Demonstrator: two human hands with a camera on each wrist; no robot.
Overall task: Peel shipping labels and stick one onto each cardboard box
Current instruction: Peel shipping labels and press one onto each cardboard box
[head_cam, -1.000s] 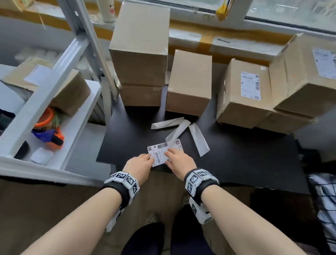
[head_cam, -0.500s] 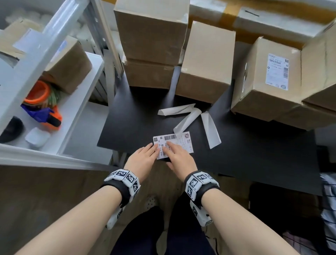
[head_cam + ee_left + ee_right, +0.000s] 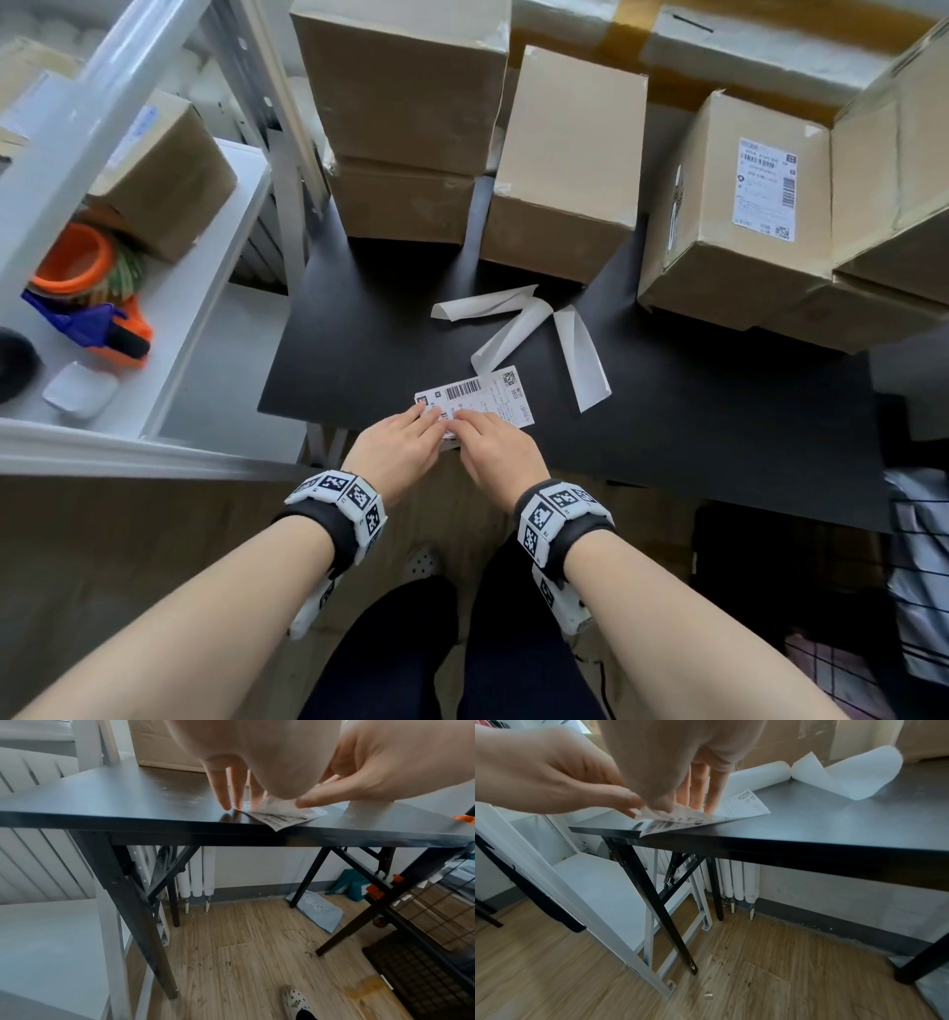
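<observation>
A white shipping label [image 3: 482, 395] with a barcode lies at the front edge of the black table [image 3: 693, 411]. Both hands meet at its near corner. My left hand [image 3: 426, 419] pinches that corner, its other fingers [image 3: 239, 797] straight on the paper. My right hand [image 3: 462, 419] holds the same corner, lifted off the table [image 3: 654, 815], thumb against it and fingers flat on the label [image 3: 744, 805]. Plain cardboard boxes stand behind: a stack of two [image 3: 400, 87] and a single one [image 3: 565, 149]. A box to the right [image 3: 719, 246] carries a label [image 3: 765, 190].
Curled white backing strips [image 3: 513, 329] lie just beyond the label. More boxes [image 3: 893, 154] are stacked at the far right. A white shelf [image 3: 195, 288] on the left holds a box [image 3: 169, 174] and an orange tape dispenser [image 3: 87, 308]. Wood floor shows below the table.
Both hands have drawn together at the label's near corner, and that corner is now lifted. The head view has tipped downward and moved closer to the table.
</observation>
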